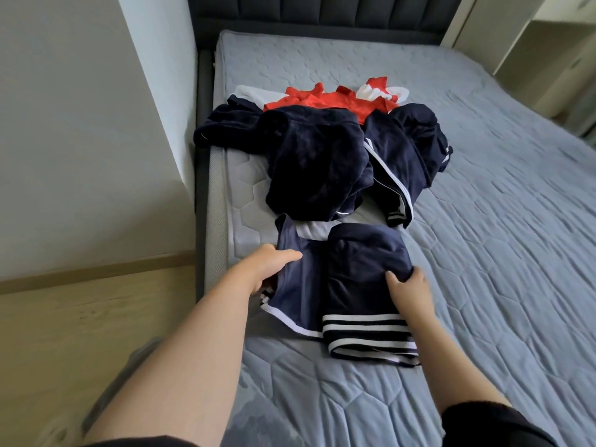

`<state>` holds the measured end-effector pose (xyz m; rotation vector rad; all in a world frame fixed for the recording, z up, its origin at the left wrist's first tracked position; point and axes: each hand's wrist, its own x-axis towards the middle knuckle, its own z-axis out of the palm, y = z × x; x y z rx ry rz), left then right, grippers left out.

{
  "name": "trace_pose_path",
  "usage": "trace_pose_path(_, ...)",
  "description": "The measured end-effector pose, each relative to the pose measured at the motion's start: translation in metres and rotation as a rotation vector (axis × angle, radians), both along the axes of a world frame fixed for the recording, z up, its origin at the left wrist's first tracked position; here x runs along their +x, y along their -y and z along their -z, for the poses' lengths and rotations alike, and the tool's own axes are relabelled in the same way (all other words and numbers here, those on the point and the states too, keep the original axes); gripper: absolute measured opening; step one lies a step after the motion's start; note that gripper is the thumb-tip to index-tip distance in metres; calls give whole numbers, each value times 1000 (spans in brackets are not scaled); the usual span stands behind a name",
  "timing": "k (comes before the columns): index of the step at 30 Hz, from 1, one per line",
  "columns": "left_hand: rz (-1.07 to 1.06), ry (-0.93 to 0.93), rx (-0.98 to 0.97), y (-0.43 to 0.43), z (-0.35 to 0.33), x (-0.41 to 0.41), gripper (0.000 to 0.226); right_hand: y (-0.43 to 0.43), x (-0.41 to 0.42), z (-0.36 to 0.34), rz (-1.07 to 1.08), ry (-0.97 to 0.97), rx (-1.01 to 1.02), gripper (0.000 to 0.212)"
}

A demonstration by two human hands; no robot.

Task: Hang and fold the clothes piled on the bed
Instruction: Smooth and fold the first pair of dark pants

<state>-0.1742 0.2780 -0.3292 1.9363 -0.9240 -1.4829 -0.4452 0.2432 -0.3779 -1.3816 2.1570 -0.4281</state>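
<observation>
Right now one navy garment [354,285] lies flat at the near edge of the bed [483,237], just in front of the pile [322,162], where I have bare mattress to fold on without dragging the rest along. My left hand [274,266] pinches its left edge, thumb on top and fingers tucked beneath, which holds that side taut. My right hand [408,287] grasps the doubled-over right part, thumb pressed on the fabric and fingers curled round the edge, so the fold cannot spring open. The striped hem lies toward me, and I take the doubled right side as a sign the fold is partway done. I judge the next move is bringing the left flap over the middle. Beyond it, the pile is mostly dark navy pieces in a heap, with a red piece [322,103] at the far side. None of those looks folded or hung, so most of the task remains.
</observation>
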Motion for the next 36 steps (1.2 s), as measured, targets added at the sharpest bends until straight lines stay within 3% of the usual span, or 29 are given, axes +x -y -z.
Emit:
trace_pose_path(4,-140,-236,-125,1,-23,-10,39,-6,11,2,-79,38,16,69)
trace_pose_path(8,-105,-336,-198,-3,-34,-12,27,-14,41,4,-117,52,-9,72)
trace_pose_path(12,-33,-198,-254,-1,-32,-15,9,-22,67,7,-166,46,-40,75)
trace_pose_path(14,65,-149,-255,-1,-21,-30,3,-24,69,7,-226,139,-66,67)
trace_pose_path(17,345,-259,-34,-8,0,-57,20,-20,53,1,-196,388,-121,26)
trace_pose_path(18,351,-288,15,-8,5,-61,27,-18,45,-2,-131,449,-127,21)
trace_pose_path(20,188,-316,-51,-4,6,-61,34,-15,29,-6,30,537,-134,24)
trace_pose_path(21,84,-246,-153,-2,5,-59,36,-14,22,-7,87,555,-148,26)
trace_pose_path(23,-25,52,-351,2,5,-50,40,-17,19,-9,45,450,-230,31)
trace_pose_path(25,15,365,-402,0,9,-41,40,-22,31,-12,-109,350,-394,30)
trace_pose_path(27,5,508,-370,-2,15,-37,41,-32,52,-19,-360,240,-581,23)
trace_pose_path(29,-44,555,-342,-2,20,-35,44,-36,68,-18,-674,-3,-692,14)
trace_pose_path(32,107,553,-272,-5,32,-34,45,-38,73,-11,-918,-273,-393,27)
trace_pose_path(34,214,522,-221,-8,39,-34,49,-35,68,-6,-909,-298,-226,35)
trace_pose_path(36,131,525,-162,-12,41,-36,52,-34,66,-5,-908,-260,-232,36)
